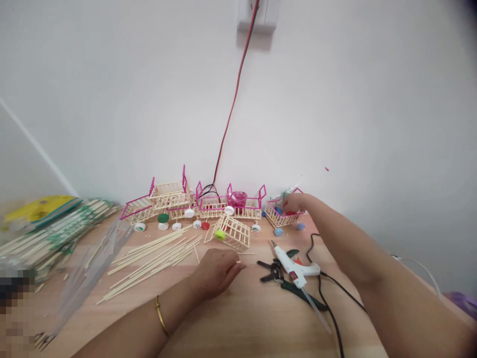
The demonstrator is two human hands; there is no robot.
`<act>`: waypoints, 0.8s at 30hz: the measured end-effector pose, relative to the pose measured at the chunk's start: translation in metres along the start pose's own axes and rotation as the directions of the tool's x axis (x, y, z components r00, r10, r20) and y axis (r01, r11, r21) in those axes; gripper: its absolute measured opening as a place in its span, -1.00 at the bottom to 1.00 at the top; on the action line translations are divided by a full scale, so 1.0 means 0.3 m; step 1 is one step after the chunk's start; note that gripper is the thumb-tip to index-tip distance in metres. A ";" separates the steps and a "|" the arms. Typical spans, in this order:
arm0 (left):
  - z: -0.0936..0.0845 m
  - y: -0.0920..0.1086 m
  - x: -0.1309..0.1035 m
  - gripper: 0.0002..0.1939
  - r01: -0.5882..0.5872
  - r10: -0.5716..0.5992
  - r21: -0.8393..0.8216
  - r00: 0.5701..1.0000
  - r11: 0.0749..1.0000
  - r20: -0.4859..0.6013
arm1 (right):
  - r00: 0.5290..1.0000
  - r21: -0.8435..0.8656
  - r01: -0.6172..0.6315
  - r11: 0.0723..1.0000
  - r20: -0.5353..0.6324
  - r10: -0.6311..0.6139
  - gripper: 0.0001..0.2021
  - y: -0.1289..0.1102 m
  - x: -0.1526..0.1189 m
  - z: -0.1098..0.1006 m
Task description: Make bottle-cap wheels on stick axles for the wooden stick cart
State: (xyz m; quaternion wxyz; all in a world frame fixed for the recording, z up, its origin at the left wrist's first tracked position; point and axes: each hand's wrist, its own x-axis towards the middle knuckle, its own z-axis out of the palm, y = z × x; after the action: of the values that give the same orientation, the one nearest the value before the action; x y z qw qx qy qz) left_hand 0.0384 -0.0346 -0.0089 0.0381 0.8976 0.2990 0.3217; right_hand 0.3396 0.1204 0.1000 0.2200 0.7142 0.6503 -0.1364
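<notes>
My left hand (218, 273) rests low over the table with its fingers curled together. A tiny pale tip shows at its fingertips, too small to name. Just behind it a little stick-built cart (238, 232) lies tipped over, with a lime-green bottle cap (220, 235) as a wheel. My right hand (294, 203) reaches into a pink-rimmed stick cart (285, 220) at the right, which holds blue and red caps and some plastic wrap. Its fingertips are hidden inside, so their grip does not show.
A white hot glue gun (294, 268) lies on green-handled cutters (276, 272), its black cord trailing rightward. Loose wooden sticks (149, 268) spread at the left, beside bagged sticks (48, 238). Several pink-trimmed carts (169, 194) line the wall, one holding a pink cup (238, 200).
</notes>
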 end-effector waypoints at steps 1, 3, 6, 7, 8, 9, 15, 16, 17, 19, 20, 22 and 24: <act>0.002 -0.001 0.000 -0.59 0.002 -0.002 0.001 1.000 1.000 0.001 | 1.000 0.022 -0.009 1.000 -0.008 0.009 -0.68 0.007 -0.005 -0.002; 0.004 -0.004 0.001 -0.60 0.005 -0.005 -0.002 1.000 1.000 0.004 | 0.999 0.070 -0.020 0.997 -0.027 0.022 -0.68 0.022 -0.010 -0.002; 0.004 -0.005 0.002 -0.60 0.007 -0.007 -0.016 1.000 1.000 0.019 | 0.998 0.146 -0.020 0.989 -0.053 0.028 -0.68 0.041 -0.006 0.010; 0.003 -0.005 0.002 -0.60 0.010 -0.010 -0.020 1.000 1.000 0.026 | 0.998 0.172 -0.018 0.985 -0.060 0.028 -0.68 0.046 -0.002 0.016; 0.003 -0.005 0.002 -0.60 0.014 -0.013 -0.022 0.999 1.000 0.032 | 0.997 0.197 -0.014 0.980 -0.068 0.028 -0.68 0.051 0.003 0.023; 0.003 -0.006 0.002 -0.60 0.018 -0.017 -0.024 0.999 1.000 0.036 | 0.997 0.219 -0.009 0.976 -0.078 0.027 -0.68 0.055 0.007 0.030; 0.005 -0.009 0.001 -0.61 0.019 -0.018 -0.030 0.999 0.999 0.038 | 0.991 0.273 0.020 0.962 -0.134 0.017 -0.68 0.082 0.027 0.054; 0.006 -0.010 0.001 -0.61 0.019 -0.018 -0.031 0.999 0.999 0.040 | 0.991 0.261 0.020 0.965 -0.134 0.015 -0.68 0.086 0.029 0.053; 0.007 -0.010 0.000 -0.61 0.020 -0.019 -0.031 0.999 0.999 0.040 | 0.991 0.241 0.019 0.970 -0.134 0.014 -0.69 0.088 0.030 0.052; 0.008 -0.012 -0.001 -0.62 0.023 -0.021 -0.030 0.999 0.999 0.045 | 0.991 0.188 0.021 0.982 -0.133 0.004 -0.69 0.085 0.036 0.048; 0.009 -0.012 -0.002 -0.62 0.024 -0.022 -0.029 0.999 0.999 0.049 | 0.991 0.158 0.026 0.987 -0.131 -0.005 -0.68 0.080 0.040 0.047; 0.011 -0.013 -0.003 -0.62 0.026 -0.024 -0.027 0.998 0.999 0.054 | 0.992 0.098 0.041 0.994 -0.123 -0.029 -0.69 0.066 0.051 0.045; 0.011 -0.012 -0.003 -0.61 0.034 -0.033 -0.027 0.998 0.999 0.060 | 0.993 0.041 0.056 0.998 -0.107 -0.051 -0.70 0.052 0.065 0.048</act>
State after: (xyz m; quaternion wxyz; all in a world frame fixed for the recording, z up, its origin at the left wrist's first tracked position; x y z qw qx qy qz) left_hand 0.0380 -0.0317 -0.0129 0.0649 0.9010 0.3082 0.2983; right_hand 0.3588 0.1295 0.0803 0.1658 0.7075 0.6766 -0.1186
